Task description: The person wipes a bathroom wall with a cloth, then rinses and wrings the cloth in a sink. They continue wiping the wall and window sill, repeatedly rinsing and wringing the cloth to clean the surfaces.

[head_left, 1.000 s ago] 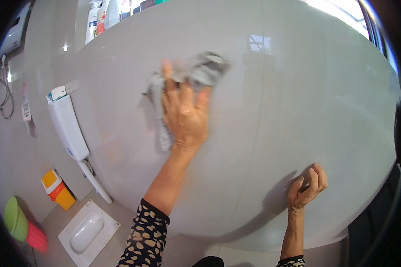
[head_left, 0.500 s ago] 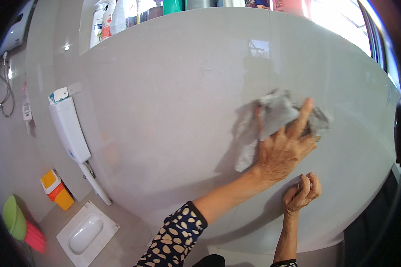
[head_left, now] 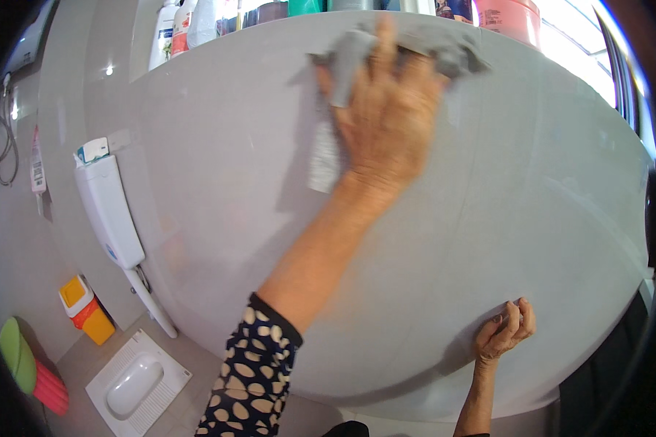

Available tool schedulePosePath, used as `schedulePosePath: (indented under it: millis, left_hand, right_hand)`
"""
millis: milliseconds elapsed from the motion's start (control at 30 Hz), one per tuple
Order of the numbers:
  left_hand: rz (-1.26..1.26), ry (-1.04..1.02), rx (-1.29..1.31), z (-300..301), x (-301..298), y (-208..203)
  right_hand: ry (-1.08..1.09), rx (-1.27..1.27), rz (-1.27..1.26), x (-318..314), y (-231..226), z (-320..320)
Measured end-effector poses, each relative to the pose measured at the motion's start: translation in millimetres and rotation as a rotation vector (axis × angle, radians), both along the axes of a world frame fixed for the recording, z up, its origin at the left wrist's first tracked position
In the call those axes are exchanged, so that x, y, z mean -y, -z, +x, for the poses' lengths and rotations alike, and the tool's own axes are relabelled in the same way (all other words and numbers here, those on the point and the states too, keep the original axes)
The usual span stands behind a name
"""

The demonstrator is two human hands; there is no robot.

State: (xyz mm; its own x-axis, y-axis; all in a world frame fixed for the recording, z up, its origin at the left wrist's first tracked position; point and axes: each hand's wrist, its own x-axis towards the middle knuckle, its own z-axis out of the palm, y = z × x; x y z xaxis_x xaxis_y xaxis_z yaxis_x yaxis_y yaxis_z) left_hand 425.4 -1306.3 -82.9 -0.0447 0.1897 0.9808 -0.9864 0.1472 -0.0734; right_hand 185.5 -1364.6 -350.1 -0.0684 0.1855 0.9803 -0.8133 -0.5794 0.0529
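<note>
My left hand point(head_left: 386, 120) presses a grey cloth point(head_left: 453, 52) against a glossy light-grey tiled wall point(head_left: 386, 306), just below a ledge. Its fingers are spread over the bunched cloth, which passes between them, and one pale end hangs down beside the wrist. Hand and cloth are slightly blurred. Lower down on the right, my right hand point(head_left: 506, 331) is beside the same wall with nothing visible in it. Its fingers are loosely bent and stand apart from the thumb; whether the fingertips touch the tile I cannot tell.
Several bottles and a pink tub point(head_left: 510, 20) line the ledge above. On the left are a white cistern point(head_left: 111, 211) with a pipe, a squat toilet point(head_left: 135, 386) in the floor, a yellow-and-white bin point(head_left: 87, 309) and a green basin point(head_left: 17, 355). A bright window point(head_left: 572, 51) is at upper right.
My left hand has swept the grey cloth up and to the left across the wall, near the ledge. My right hand has shifted slightly down and right, while the view has also moved a little.
</note>
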Motion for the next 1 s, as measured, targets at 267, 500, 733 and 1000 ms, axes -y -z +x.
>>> schedulePosePath:
  millis: [267,500,733,1000]
  left_hand:
    - [-0.04,-0.118,-0.303,126,-31,-19]
    - [-0.062,-0.13,-0.311,62,-10,-2]
    - [0.05,0.135,0.03,-54,1,49]
    - [0.005,0.25,0.189,-40,8,90]
  right_hand:
    - [-0.035,0.011,0.033,-3,2,-3]
    - [0.009,0.005,0.008,-1,1,-7]
    - [0.011,0.013,0.009,-1,-2,0]
    - [0.011,0.008,0.003,-1,2,-3]
